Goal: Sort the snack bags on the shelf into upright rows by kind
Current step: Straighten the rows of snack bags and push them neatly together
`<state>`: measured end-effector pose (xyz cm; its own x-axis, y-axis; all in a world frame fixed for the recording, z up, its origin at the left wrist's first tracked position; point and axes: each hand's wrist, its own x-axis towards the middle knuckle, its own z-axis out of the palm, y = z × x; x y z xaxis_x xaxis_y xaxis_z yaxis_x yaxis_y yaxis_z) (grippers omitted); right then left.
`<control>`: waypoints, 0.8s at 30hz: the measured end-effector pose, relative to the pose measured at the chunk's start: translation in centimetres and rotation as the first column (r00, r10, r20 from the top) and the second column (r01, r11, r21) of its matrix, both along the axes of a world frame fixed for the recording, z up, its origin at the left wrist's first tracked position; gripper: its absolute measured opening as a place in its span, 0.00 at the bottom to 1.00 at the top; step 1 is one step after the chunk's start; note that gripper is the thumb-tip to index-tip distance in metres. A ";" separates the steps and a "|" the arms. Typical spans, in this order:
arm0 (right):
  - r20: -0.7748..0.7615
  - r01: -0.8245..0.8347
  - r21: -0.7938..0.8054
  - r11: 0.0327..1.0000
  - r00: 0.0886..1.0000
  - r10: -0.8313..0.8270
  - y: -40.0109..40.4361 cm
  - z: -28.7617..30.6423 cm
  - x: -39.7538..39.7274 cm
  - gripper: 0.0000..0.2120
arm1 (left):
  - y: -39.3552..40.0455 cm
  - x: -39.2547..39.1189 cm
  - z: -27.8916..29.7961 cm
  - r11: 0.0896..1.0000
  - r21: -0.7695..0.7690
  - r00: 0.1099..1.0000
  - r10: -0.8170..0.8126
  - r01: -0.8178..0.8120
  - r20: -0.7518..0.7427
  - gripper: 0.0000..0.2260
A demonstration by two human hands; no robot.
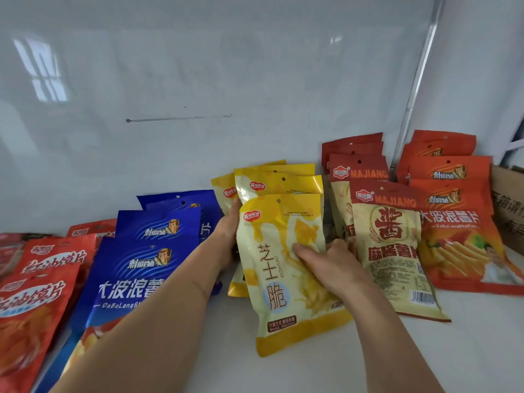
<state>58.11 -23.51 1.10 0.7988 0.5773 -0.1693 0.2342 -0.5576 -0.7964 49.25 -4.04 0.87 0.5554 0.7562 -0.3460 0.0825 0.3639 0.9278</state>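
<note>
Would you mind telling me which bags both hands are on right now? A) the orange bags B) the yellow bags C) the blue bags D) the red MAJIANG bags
B: the right hand presses the front yellow bag, and the left hand holds the left side of the yellow row; the blue bags lie untouched to the left.

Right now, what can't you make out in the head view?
- Left hand: fingertips hidden behind the yellow bags.
- Rear yellow bags: count unclear, they overlap.
- Red bags: cut off by the left edge.
- Cardboard box: cut off by the right edge.
- Blue bags: lower part hidden by the left forearm.
</note>
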 end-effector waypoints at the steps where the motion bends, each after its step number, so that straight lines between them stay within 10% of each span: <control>1: -0.007 -0.007 -0.001 1.000 1.000 0.007 -0.3 0.0 -0.1 0.42 | -0.3 -0.3 -0.1 0.999 -0.028 1.000 0.015 -0.014 0.009 0.26; 11: -0.101 0.093 0.177 0.980 0.992 -0.076 -0.9 -0.8 -1.3 0.38 | -1.3 -1.2 1.9 0.994 -0.050 0.976 0.101 -0.093 0.195 0.30; 17: -0.031 0.017 0.092 0.996 0.999 -0.014 -0.7 -0.5 -2.6 0.17 | -3.1 -0.2 2.2 0.942 0.317 0.986 0.142 -0.109 -0.083 0.40; 24: 0.057 -0.030 -0.004 1.000 0.998 0.030 -0.9 -0.9 -2.7 0.12 | -2.2 0.7 0.2 0.921 0.389 0.950 0.130 -0.010 -0.284 0.45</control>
